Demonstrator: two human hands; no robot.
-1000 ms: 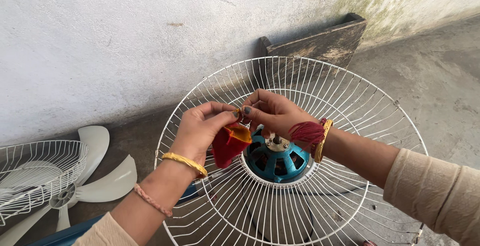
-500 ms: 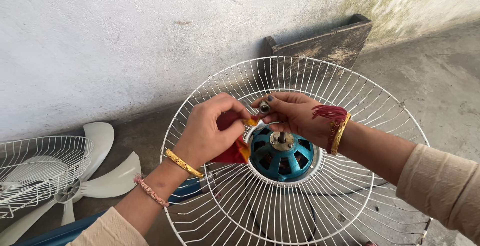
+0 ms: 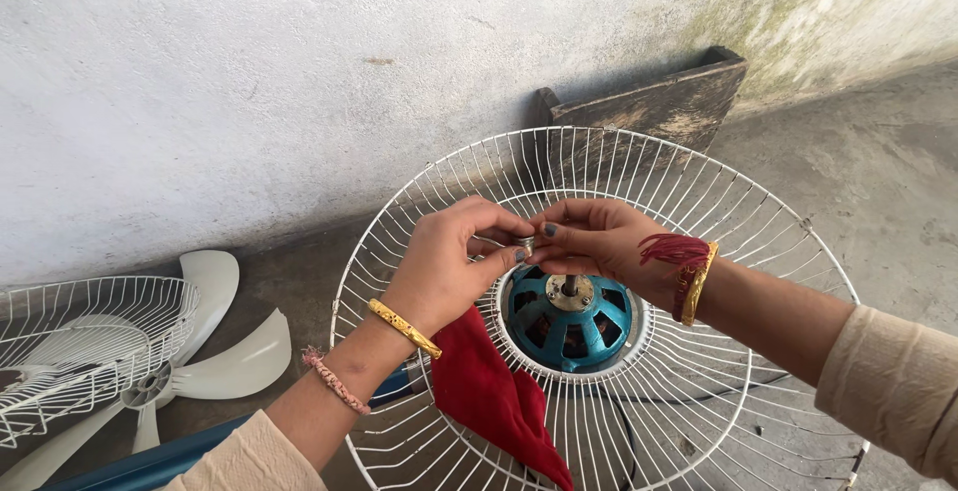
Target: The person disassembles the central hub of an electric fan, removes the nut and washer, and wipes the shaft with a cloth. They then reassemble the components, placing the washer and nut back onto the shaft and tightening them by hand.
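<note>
Left hand: fingertips pinched shut on a small metal nut, right at the top rim of the blue fan motor.
Right hand: fingers also pinched on that same nut, touching the left fingers.
Red cloth: a moment ago it was bunched in the left hand; now it hangs down on the white wire fan guard.
What that means: both hands look free for the tiny part.
Nearby: white fan blade, another guard, a wooden board.

Small metal fastener: silvery, mostly hidden, pinched just above the blue motor hub; white wire guard: round, ringing that hub; red cloth: draped left of hub.
</note>
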